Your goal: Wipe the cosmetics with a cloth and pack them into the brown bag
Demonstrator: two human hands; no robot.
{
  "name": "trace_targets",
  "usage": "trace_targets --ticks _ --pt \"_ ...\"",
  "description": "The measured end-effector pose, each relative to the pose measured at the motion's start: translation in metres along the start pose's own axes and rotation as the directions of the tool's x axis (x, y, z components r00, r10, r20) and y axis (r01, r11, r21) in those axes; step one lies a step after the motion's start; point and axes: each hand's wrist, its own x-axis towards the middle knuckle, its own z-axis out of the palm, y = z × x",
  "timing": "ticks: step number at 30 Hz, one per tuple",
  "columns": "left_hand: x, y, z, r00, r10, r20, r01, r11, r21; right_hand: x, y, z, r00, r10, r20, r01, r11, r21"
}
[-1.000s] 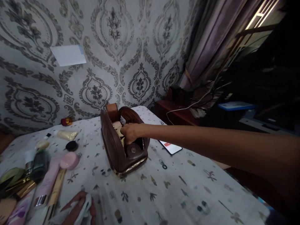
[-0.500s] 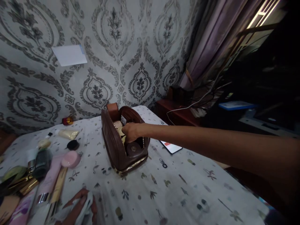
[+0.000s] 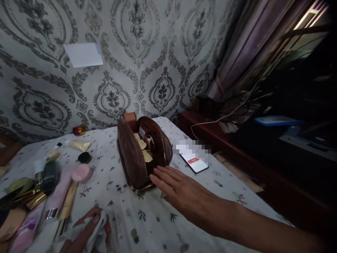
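Note:
A brown leather makeup bag (image 3: 131, 154) stands unzipped on the patterned sheet, with several gold-coloured and pale items (image 3: 146, 155) inside. My right hand (image 3: 179, 188) lies flat with fingers stretched out at the bag's near right end, covering part of its opening edge; whether the fingertips press on the leather I cannot tell. At the lower left, my left hand (image 3: 88, 228) is closed around a crumpled white cloth (image 3: 98, 230). Beside that hand lie a slim tan tube (image 3: 68, 202), a pink tube (image 3: 60, 189) and a round pink jar (image 3: 82, 173).
More cosmetics cover the left side, among them a dark green bottle (image 3: 50, 175), a black lid (image 3: 84, 157) and a cream tube (image 3: 79, 145). A phone (image 3: 196, 163) lies right of the bag. A white cable (image 3: 210, 122) trails over the reddish-brown furniture (image 3: 207, 135).
My right hand has come out of the bag and moved toward me, its fingers now straight at the bag's near end. My left hand keeps the cloth. The view has shifted slightly.

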Motion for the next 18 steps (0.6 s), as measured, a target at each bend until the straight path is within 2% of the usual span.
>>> trace_targets --ticks 3,7,10,13,17,18 --pt "0.005 0.008 0.002 0.996 -0.001 0.09 0.004 0.999 -0.031 -0.002 0.0 0.011 0.999 0.031 -0.026 -0.031 0.999 -0.017" --pt "0.006 0.013 0.007 0.984 0.032 0.176 -0.027 0.999 -0.032 0.005 -0.003 0.007 0.995 0.04 -0.097 -0.045 0.998 -0.049" --pt "-0.006 0.015 0.016 0.992 0.091 0.09 -0.087 0.995 -0.049 0.008 -0.005 0.004 0.978 0.046 -0.201 -0.053 0.998 -0.029" --pt "-0.021 0.017 0.026 0.986 0.164 -0.002 -0.164 0.986 -0.014 0.013 -0.011 -0.005 0.94 0.048 -0.339 -0.05 0.999 0.004" --pt "-0.031 0.021 0.033 0.978 0.208 -0.018 -0.208 0.978 -0.019 0.008 -0.025 -0.021 0.887 -0.004 -0.461 0.048 0.995 0.083" --pt "-0.032 0.022 0.033 0.977 0.213 -0.015 -0.214 0.977 -0.025 0.001 -0.029 -0.021 0.852 -0.017 -0.524 0.085 0.991 0.106"
